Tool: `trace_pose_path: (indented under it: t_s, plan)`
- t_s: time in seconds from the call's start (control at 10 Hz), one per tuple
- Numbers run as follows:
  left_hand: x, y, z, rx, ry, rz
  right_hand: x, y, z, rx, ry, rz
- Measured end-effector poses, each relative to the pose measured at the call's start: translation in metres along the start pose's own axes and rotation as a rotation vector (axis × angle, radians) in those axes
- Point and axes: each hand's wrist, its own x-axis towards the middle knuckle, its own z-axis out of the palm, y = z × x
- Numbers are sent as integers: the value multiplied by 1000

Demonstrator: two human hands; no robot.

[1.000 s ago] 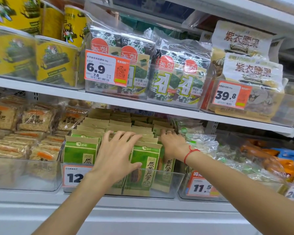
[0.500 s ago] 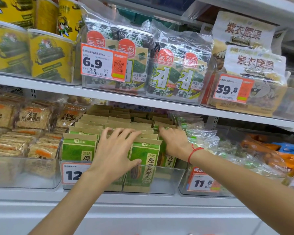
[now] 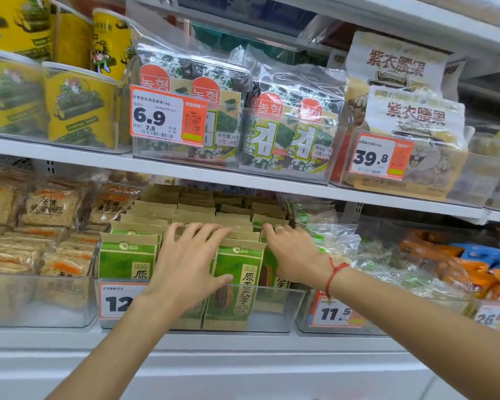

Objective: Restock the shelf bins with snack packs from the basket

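Green packs [image 3: 237, 281] | left hand [image 3: 185, 267] fingers splayed on them | right hand [image 3: 293, 252] fingertips hidden, grip unclear

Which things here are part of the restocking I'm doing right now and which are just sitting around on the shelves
In the job:
green seed packs
their clear bin
left hand, spread on the packs
right hand, on the pack tops

Just there:
seaweed packs
yellow tubs
rice cracker packs
cashew bags
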Motion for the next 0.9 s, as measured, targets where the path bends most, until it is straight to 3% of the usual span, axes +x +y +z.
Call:
trace_pose_path:
  t_s: [0.3,0.6,0.9]
  plan:
    - [0,0,0,-9,12,13,20,4,-7,43,-138,49]
    - [1,-1,1,3,16,24,4,9,-15,6,-8,-13]
    - [-9,4,2,102,69,47,-81,33,6,72,248,-116]
